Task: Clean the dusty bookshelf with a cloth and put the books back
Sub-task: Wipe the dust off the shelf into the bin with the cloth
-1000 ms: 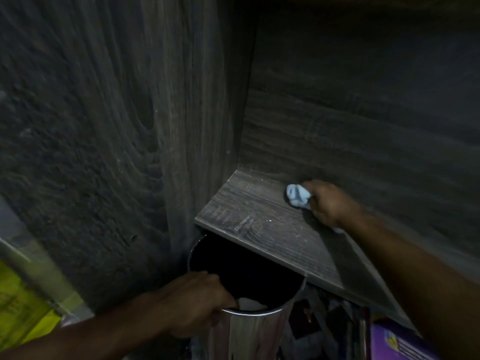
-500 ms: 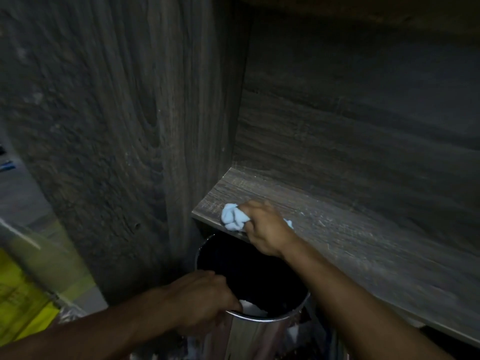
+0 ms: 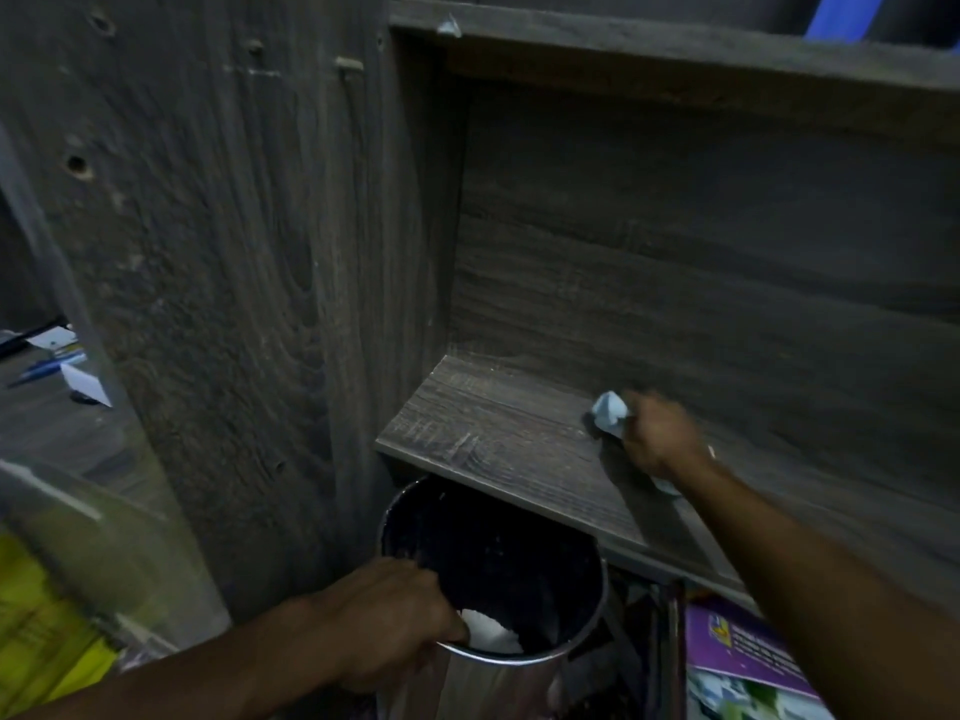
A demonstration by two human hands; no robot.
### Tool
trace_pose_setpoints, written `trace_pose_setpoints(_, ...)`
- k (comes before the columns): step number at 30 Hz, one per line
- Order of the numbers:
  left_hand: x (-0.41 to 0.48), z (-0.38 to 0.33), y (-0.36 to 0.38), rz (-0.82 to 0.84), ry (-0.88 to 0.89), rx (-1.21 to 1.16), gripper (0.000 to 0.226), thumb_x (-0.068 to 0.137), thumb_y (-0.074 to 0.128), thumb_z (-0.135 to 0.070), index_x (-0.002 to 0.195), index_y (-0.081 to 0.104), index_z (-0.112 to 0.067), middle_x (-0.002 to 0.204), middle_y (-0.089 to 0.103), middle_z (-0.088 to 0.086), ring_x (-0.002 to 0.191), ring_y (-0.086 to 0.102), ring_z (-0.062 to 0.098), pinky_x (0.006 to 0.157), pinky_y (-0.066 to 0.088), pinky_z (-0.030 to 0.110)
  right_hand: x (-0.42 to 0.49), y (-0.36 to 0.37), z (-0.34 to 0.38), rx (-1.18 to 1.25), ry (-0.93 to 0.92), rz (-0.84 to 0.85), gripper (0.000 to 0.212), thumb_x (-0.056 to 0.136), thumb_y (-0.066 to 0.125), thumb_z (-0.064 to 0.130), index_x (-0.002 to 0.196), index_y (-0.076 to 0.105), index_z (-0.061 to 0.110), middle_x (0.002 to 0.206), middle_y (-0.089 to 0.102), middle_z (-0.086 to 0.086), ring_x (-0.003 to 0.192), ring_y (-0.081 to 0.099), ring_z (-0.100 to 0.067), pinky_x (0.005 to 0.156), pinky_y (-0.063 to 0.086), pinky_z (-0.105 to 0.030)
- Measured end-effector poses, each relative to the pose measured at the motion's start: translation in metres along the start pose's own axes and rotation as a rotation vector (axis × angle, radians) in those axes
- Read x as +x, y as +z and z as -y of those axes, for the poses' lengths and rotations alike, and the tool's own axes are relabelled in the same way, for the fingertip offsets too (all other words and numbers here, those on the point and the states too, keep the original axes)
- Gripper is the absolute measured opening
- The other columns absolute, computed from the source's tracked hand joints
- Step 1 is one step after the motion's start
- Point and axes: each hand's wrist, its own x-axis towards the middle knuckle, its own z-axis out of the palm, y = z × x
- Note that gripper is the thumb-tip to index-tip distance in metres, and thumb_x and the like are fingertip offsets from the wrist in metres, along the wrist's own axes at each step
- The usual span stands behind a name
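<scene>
A dark wood-grain bookshelf fills the view, with one bare shelf board [image 3: 483,439] at mid height. My right hand [image 3: 662,439] is closed around a crumpled light blue cloth [image 3: 609,410] and presses it on the board near the back panel. My left hand [image 3: 389,623] grips the rim of a shiny metal bin [image 3: 519,662], held just under the board's front left corner. A white scrap lies inside the bin. A purple book [image 3: 748,652] shows on the level below at lower right.
The shelf's tall side panel [image 3: 234,278] stands to the left. Behind it, a floor or desk holds papers and a blue pen [image 3: 47,368]. Something yellow [image 3: 41,631] sits at the lower left. A blue object [image 3: 841,13] shows on the shelf above.
My right hand has swept the cloth from the board's front left edge back to the right and toward the back panel. The left hand keeps its hold on the bin.
</scene>
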Motion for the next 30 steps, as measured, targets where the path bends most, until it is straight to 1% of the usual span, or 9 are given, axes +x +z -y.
trace_pose_setpoints(6,0.01,-0.007,0.0,0.042,0.022,0.001,0.02,0.081,0.056,-0.019,0.099,0.064,-0.016,0.102,0.066,0.014,0.1,0.06,0.037,0.073,0.042,0.035,-0.017,0.059,0.0,0.142,-0.142,-0.04,0.033,0.073,0.043,0.027,0.076,0.049,0.059,0.108,0.064,0.011,0.101,0.059,-0.016,0.094,0.046,-0.033)
trace_pose_setpoints(10,0.015,-0.015,0.0,0.052,0.04,0.039,0.02,0.083,0.054,-0.019,0.101,0.063,-0.015,0.102,0.065,0.015,0.1,0.058,0.038,0.07,0.036,0.033,-0.076,0.038,0.067,0.289,-0.303,0.065,0.035,0.084,0.047,-0.002,0.068,0.054,0.029,0.079,0.059,0.037,0.08,0.05,0.023,0.07,0.033,0.0)
trace_pose_setpoints(13,0.017,-0.017,0.0,0.051,0.055,0.074,0.022,0.087,0.052,-0.018,0.105,0.063,-0.016,0.104,0.065,0.015,0.1,0.058,0.037,0.068,0.031,0.031,-0.084,0.022,0.067,0.397,-0.331,0.019,0.045,0.087,0.048,0.008,0.07,0.058,0.049,0.078,0.056,0.031,0.078,0.053,0.02,0.069,0.035,-0.003)
trace_pose_setpoints(16,0.017,-0.018,0.0,0.056,0.049,0.069,0.023,0.09,0.05,-0.02,0.108,0.064,-0.017,0.108,0.066,0.014,0.102,0.06,0.036,0.07,0.036,0.032,-0.06,0.001,0.028,0.41,-0.206,-0.156,0.019,0.089,0.055,0.036,0.089,0.071,0.026,0.092,0.063,0.023,0.091,0.062,-0.001,0.084,0.046,-0.022)
trace_pose_setpoints(19,0.021,-0.02,0.001,0.081,0.023,0.098,0.024,0.092,0.049,-0.021,0.112,0.063,-0.02,0.113,0.063,0.014,0.107,0.057,0.037,0.078,0.042,0.037,-0.046,-0.009,-0.022,0.16,0.053,-0.091,0.005,0.093,0.061,0.023,0.095,0.061,0.027,0.109,0.061,0.008,0.107,0.058,-0.023,0.092,0.046,-0.037)
trace_pose_setpoints(23,0.03,-0.027,0.001,0.072,0.046,0.133,0.023,0.087,0.052,-0.021,0.107,0.063,-0.018,0.111,0.065,0.013,0.106,0.058,0.039,0.076,0.043,0.037,-0.06,0.021,-0.026,-0.043,0.084,-0.019,0.051,0.084,0.032,0.043,0.12,0.059,0.018,0.125,0.055,-0.018,0.113,0.051,-0.038,0.095,0.038,-0.039)
trace_pose_setpoints(25,0.034,-0.03,0.003,0.058,0.061,0.123,0.025,0.085,0.052,-0.022,0.107,0.063,-0.018,0.11,0.065,0.013,0.105,0.057,0.038,0.072,0.039,0.036,-0.073,0.036,-0.01,0.036,-0.053,-0.034,0.065,0.072,0.023,0.047,0.113,0.063,0.016,0.118,0.058,-0.014,0.104,0.054,-0.037,0.091,0.04,-0.039)
trace_pose_setpoints(28,0.035,-0.033,0.007,0.02,0.101,0.111,0.031,0.079,0.046,-0.025,0.104,0.063,-0.017,0.105,0.066,0.013,0.102,0.059,0.039,0.069,0.038,0.036,-0.095,0.028,0.021,0.286,-0.229,0.069,0.021,0.084,0.045,0.023,0.092,0.063,0.03,0.097,0.06,0.017,0.092,0.058,0.001,0.082,0.041,-0.01)
trace_pose_setpoints(30,0.034,-0.036,0.005,0.013,0.099,0.108,0.031,0.079,0.047,-0.024,0.105,0.063,-0.018,0.106,0.067,0.013,0.102,0.06,0.037,0.072,0.042,0.037,-0.098,0.01,0.024,0.444,-0.216,0.089,0.024,0.081,0.052,0.024,0.098,0.068,0.032,0.096,0.064,0.022,0.09,0.061,0.007,0.077,0.04,-0.003)
